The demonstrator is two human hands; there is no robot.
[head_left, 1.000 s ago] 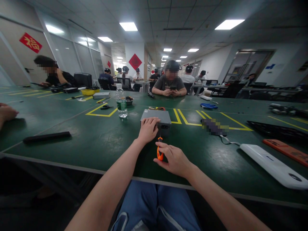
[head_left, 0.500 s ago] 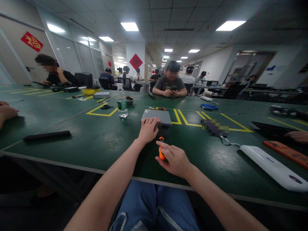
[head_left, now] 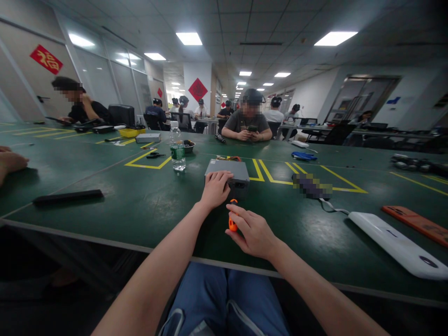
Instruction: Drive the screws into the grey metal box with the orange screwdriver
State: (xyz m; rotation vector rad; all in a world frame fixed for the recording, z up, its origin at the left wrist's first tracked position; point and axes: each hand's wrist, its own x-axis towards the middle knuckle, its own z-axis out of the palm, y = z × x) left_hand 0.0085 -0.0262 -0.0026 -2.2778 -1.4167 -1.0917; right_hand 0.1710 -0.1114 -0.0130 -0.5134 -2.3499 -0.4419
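A grey computer power supply [head_left: 233, 169] sits on the green table in front of me, its socket side facing me and coloured cables at its back. My left hand [head_left: 216, 189] grips its near left corner, fingers over the top; the thumb is mostly hidden. Closer to the table edge, my right hand [head_left: 252, 231] pinches a screwdriver [head_left: 233, 225] by its orange and black handle. The tool points away from me toward the front face of the power supply. Its tip is too dark to make out, so I cannot tell whether it touches.
A water bottle [head_left: 178, 147] stands left of the power supply, before a metal bowl [head_left: 189, 147]. A black bar [head_left: 68, 198] lies left. To the right are a white power bank [head_left: 395, 242], an orange phone [head_left: 416, 224] and blue gloves [head_left: 304, 156]. A person [head_left: 248, 121] sits opposite.
The screwdriver handle has shifted and tilted slightly left in my right hand. My left hand has stayed put. At the far right, another person's hand and a dark flat object have left the view.
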